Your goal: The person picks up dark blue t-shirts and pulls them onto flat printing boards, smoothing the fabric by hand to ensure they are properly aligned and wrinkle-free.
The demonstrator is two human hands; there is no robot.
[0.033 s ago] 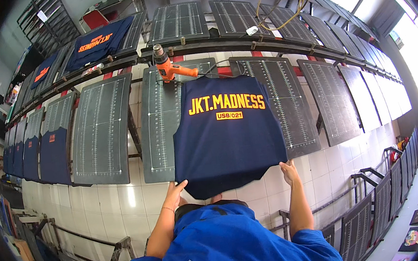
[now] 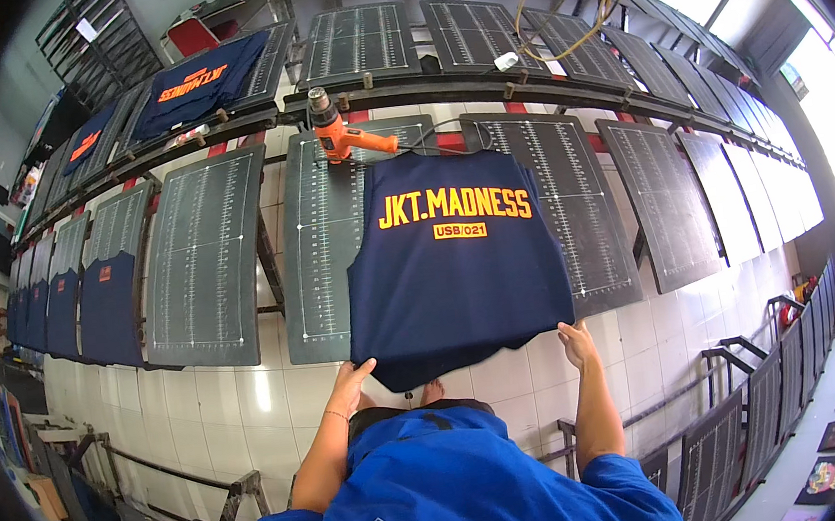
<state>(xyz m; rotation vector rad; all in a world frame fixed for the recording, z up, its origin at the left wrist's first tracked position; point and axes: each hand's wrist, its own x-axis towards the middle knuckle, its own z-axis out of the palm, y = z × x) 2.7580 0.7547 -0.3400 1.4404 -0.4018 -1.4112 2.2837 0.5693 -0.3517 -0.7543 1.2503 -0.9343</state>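
A navy sleeveless shirt panel [image 2: 460, 282] with yellow-orange lettering lies across two dark platens, its lower edge hanging over their near ends. My left hand [image 2: 352, 379] pinches the near left corner of the hem. At the near right corner, my right hand [image 2: 576, 343] grips the same hem, so the cloth is stretched between both hands. Just beyond the cloth's top left, an orange heat gun [image 2: 356, 140] with a metal nozzle rests on the left platen [image 2: 315, 260]. The right platen [image 2: 589, 214] is partly covered by the cloth.
Rows of dark platens [image 2: 204, 261] stand on metal frames to both sides and behind. Navy garments drape over platens at the left [image 2: 112, 305] and far left [image 2: 205, 85]. A yellowish cable [image 2: 573, 45] hangs at the back right. Another rack [image 2: 712, 443] stands near right.
The hanging hem has shifted slightly, and more of my foot shows beneath it. Both hands keep their hold in nearly the same places.
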